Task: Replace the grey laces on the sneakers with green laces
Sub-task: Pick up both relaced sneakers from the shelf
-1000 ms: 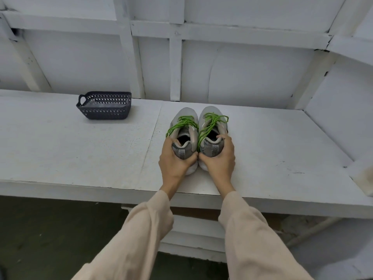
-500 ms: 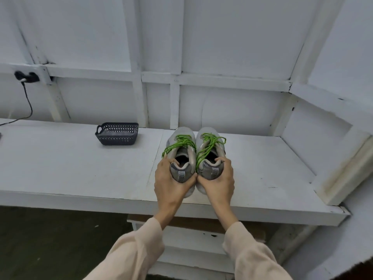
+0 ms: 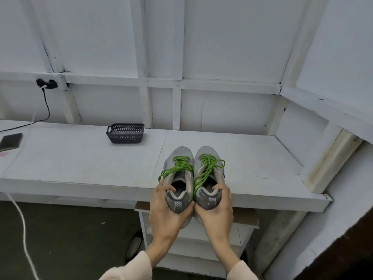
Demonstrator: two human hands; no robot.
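Note:
Two grey sneakers sit side by side, toes pointing away from me. The left sneaker [image 3: 178, 158] and the right sneaker [image 3: 207, 155] both carry green laces [image 3: 182, 166]. Their heels hang past the front edge of the white bench [image 3: 80, 158]. My left hand [image 3: 165, 215] grips the left sneaker's heel, thumb curled over the collar. My right hand [image 3: 218, 213] grips the right sneaker's heel the same way. Loose green lace ends trail down between the two shoes.
A dark perforated basket [image 3: 125, 132] stands at the back of the bench, left of the sneakers. A phone [image 3: 11, 141] lies at the far left, with a black cable [image 3: 45, 106] running to a wall plug. A white cord [image 3: 22, 229] hangs at the lower left.
Both hands have drawn the pair of sneakers toward me, so the heels now overhang the bench's front edge. The view has tilted up and widened, bringing in the phone and the wall plug.

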